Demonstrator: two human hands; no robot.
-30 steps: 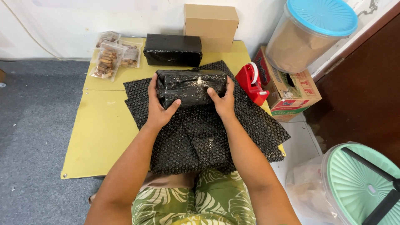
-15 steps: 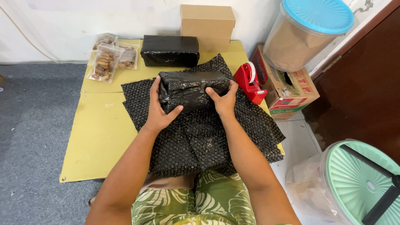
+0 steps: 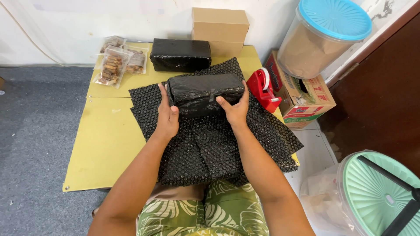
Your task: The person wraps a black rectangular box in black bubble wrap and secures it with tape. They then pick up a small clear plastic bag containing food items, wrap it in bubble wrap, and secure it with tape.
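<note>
Both of my hands grip a block-shaped parcel wrapped in black bubble wrap (image 3: 204, 92), held just above a spread sheet of black bubble wrap (image 3: 210, 144). My left hand (image 3: 167, 114) clasps its left end, thumb on the near face. My right hand (image 3: 235, 108) clasps its right end. The sheet lies on a yellow board (image 3: 105, 144) in front of my lap. A red tape dispenser (image 3: 263, 89) sits just right of the parcel.
A second black wrapped parcel (image 3: 180, 54) lies at the board's far side beside a plain cardboard box (image 3: 220, 25). Clear bags of snacks (image 3: 118, 63) sit far left. At right stand a printed carton (image 3: 302, 94), a blue-lidded tub (image 3: 323, 37) and a green-lidded tub (image 3: 378, 192).
The parcel has been turned in my hands; a strip of tape now faces me. My hands have shifted slightly along its ends.
</note>
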